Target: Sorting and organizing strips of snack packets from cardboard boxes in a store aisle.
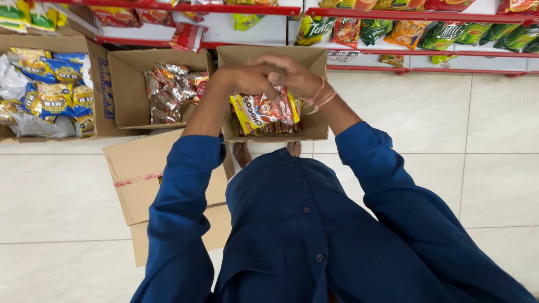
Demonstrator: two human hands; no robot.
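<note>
Both hands meet above an open cardboard box [314, 120] that stands on the tiled floor [426, 123], close under the red-edged shelf [393, 14]. The left hand [247, 78] and the right hand [292, 76] are closed together on the top of a bunch of yellow snack packets [264, 109], which hang down into the box; how each finger grips is hard to tell, since the hands overlap. Just left stands a second box of silver-brown packets [171, 90], and further left a box of blue and yellow packets [53, 92]. A flattened carton [137, 179] lies by the person's left sleeve.
</note>
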